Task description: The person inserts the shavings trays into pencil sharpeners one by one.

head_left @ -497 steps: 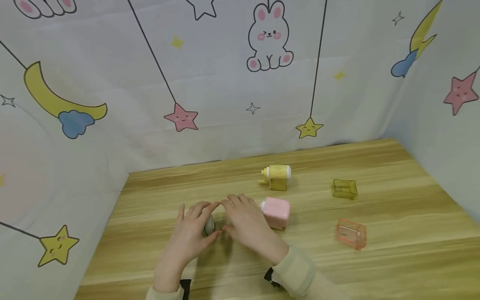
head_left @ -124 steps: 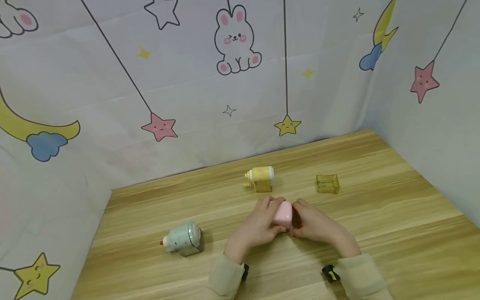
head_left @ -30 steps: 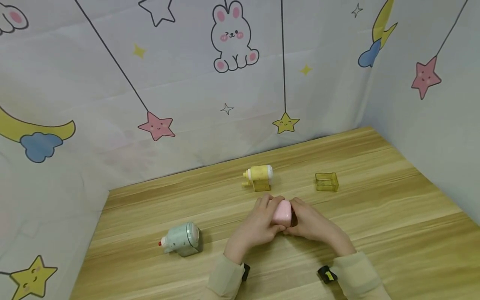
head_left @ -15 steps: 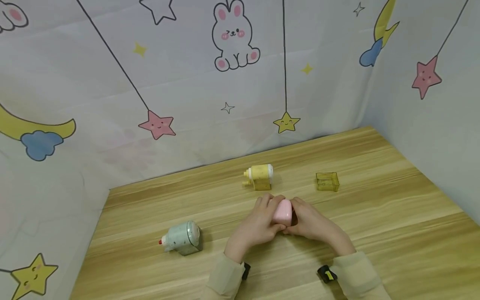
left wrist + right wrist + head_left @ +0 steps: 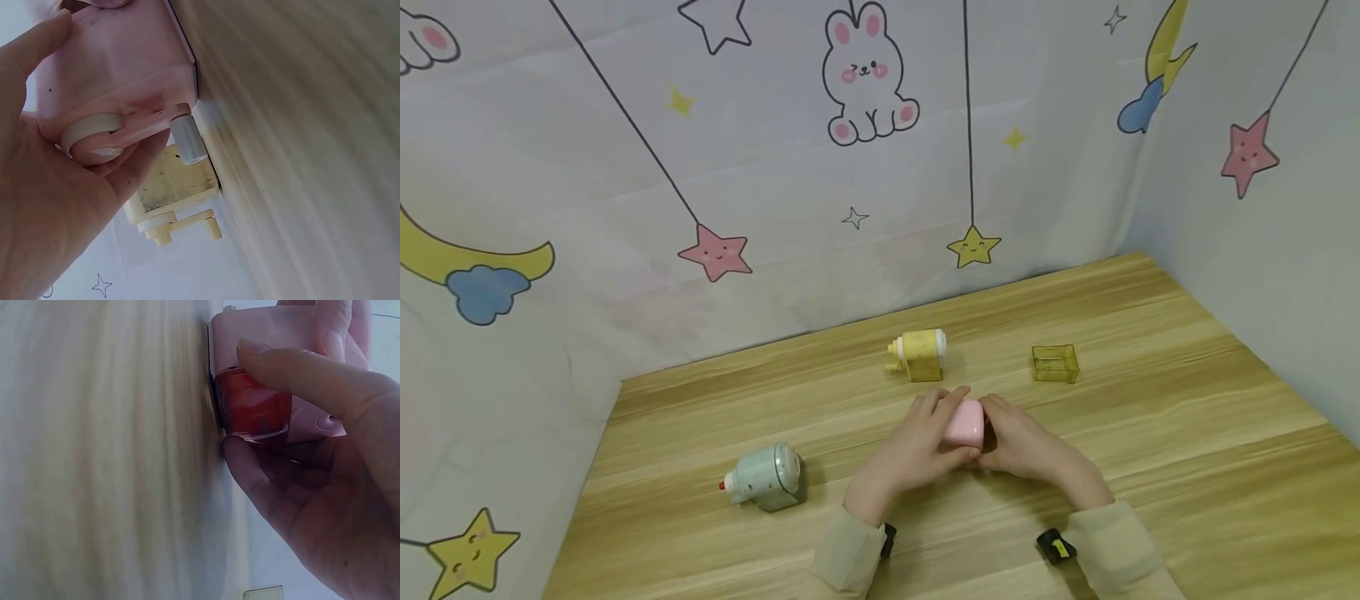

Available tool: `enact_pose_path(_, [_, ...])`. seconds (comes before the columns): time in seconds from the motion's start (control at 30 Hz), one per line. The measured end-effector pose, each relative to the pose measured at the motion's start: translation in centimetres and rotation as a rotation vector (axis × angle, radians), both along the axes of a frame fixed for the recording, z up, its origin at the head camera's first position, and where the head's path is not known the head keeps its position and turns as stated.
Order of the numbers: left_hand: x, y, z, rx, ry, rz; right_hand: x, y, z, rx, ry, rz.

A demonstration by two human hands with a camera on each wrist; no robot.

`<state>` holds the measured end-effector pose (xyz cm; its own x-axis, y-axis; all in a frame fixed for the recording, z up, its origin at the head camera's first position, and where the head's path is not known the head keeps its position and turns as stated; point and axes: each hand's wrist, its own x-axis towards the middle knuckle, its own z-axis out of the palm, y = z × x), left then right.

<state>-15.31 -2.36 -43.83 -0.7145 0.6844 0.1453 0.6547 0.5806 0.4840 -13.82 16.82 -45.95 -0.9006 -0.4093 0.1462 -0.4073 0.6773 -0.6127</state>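
Note:
A pink crank pencil sharpener stands on the table between both hands. My left hand grips its body; the left wrist view shows the crank with its grey knob below the fingers. On the other side, my right hand holds a see-through red shavings drawer, which sits in the sharpener's lower opening. How deep the drawer sits is partly hidden by the fingers. The right thumb lies against the pink body in the right wrist view.
Behind the hands stands a yellow sharpener. A see-through yellow drawer lies to the back right. On the left rests a mint-green sharpener. A printed cloth wall borders the wooden table.
Earlier, both hands were at the mint sharpener while the red drawer lay apart at right. Now they hold the pink sharpener and that drawer together. In the last second, the hands barely moved.

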Motion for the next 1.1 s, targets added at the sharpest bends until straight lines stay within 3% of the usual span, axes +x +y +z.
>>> enact_pose_path(0.77, [-0.1, -0.6, 0.7, 0.031, -0.030, 0.040, 0.2, 0.3, 0.4, -0.040, -0.046, 0.021])
enact_pose_path(0.9, [-0.2, -0.7, 1.0, 0.010, 0.005, 0.045, 0.3, 0.5, 0.7, -0.012, -0.052, 0.006])
enact_pose_path(1.1, [-0.6, -0.9, 1.2, 0.017, 0.123, 0.082, 0.4, 1.0, 1.6, 0.048, -0.031, -0.027])
